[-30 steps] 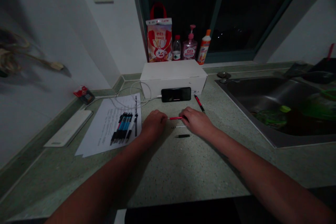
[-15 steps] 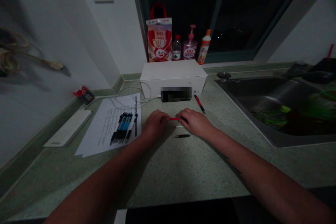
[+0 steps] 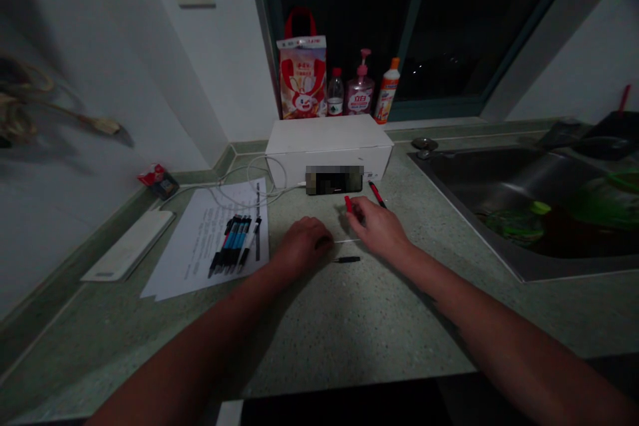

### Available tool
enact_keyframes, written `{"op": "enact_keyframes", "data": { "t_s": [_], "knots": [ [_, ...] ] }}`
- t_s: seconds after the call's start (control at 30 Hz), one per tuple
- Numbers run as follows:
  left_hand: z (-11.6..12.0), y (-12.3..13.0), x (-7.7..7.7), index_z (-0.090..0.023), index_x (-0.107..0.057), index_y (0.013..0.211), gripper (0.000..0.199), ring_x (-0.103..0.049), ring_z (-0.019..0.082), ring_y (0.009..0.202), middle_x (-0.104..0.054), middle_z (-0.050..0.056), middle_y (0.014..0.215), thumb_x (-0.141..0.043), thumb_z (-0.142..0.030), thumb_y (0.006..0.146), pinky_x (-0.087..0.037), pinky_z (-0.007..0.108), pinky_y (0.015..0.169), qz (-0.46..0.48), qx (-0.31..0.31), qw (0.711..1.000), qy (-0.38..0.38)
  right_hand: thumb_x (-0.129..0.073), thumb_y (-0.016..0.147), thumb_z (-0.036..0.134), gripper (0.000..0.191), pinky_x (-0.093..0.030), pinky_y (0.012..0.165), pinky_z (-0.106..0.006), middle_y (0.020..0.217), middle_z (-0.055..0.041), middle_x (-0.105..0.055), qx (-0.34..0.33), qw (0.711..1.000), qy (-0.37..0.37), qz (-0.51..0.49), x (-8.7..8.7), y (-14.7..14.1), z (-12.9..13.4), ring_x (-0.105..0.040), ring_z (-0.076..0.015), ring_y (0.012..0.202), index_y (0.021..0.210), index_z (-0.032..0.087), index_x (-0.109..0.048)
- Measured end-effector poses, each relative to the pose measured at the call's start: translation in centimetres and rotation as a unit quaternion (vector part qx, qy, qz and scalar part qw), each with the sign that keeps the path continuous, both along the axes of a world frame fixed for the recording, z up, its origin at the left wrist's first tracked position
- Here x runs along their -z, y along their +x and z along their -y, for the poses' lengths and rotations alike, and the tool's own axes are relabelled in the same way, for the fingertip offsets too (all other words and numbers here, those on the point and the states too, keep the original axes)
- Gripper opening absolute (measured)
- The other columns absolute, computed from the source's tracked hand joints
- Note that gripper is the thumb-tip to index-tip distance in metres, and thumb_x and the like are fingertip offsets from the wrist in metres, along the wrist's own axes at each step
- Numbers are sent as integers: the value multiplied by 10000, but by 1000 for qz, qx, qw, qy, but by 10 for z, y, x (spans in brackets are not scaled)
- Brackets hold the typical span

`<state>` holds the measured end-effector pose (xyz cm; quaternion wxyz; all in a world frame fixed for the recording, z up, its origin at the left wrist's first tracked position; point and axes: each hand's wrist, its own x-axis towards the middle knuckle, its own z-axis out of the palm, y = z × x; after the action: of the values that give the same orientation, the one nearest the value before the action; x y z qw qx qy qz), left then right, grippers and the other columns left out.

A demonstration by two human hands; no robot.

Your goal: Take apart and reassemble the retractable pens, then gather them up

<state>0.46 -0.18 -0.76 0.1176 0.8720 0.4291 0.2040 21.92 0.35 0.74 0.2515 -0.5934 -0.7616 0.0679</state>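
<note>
A short red pen barrel [image 3: 348, 204] stands tilted up between the thumb and fingers of my right hand [image 3: 377, 223]. My left hand [image 3: 305, 243] rests low over the counter with its fingers curled down. Its fingertips are at the left end of a thin, whitish pen refill [image 3: 347, 241]; whether they grip it is hidden. Just below the refill lies a black pen grip section [image 3: 348, 259], its narrow tip toward the left. Beyond my right hand is a red and black pen [image 3: 377, 194].
Several pens [image 3: 234, 243] lie on printed sheets [image 3: 194, 249] at left, beside a white flat device [image 3: 128, 246]. A phone [image 3: 333, 182] with a cable leans against a white box [image 3: 329, 136]. Bottles stand behind it. To the right is a steel sink [image 3: 464, 213].
My hands have moved apart. The red barrel, earlier level between both hands, is now tilted up in my right hand alone. My left hand has come down toward the refill.
</note>
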Motion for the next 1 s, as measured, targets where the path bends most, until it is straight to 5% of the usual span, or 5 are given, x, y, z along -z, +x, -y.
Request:
{"op": "enact_keyframes", "data": {
  "t_s": [0.2,0.53,0.83,1.0],
  "knots": [
    [-3,0,-4,-172,-742,892,130,-645,245,911,-732,83,921,-625,-120,917,-498,376,860,-39,-21,999,14,-522,999,239,231,-498,821,-322,1130,-110,-752,22,999,26,24,-3,4,-2,-709,-250,986,1167,169,-664],
    [-5,-14,-4,-195,-735,1094,264,-653,234,955,-763,65,1027,-484,-255,1039,-504,385,888,104,-69,987,105,-485,1007,191,311,-515,793,-328,1231,-116,-711,44,994,28,96,-5,13,-4,-703,-257,996,1263,194,-661],
    [-4,-13,-9,-228,-761,1086,285,-642,238,962,-753,50,1002,-485,-203,1020,-497,384,902,56,-84,991,87,-477,1036,214,300,-504,842,-334,1167,-108,-716,-5,991,-1,134,-12,7,-2,-684,-247,1018,1247,206,-691],
    [-4,-12,-8,-228,-767,1066,272,-636,245,976,-744,58,988,-509,-167,1004,-493,394,904,46,-73,991,99,-527,1030,207,237,-480,963,-363,1177,-117,-712,-89,983,10,162,-11,4,-3,-661,-252,1081,1152,179,-729]
  ]
}}
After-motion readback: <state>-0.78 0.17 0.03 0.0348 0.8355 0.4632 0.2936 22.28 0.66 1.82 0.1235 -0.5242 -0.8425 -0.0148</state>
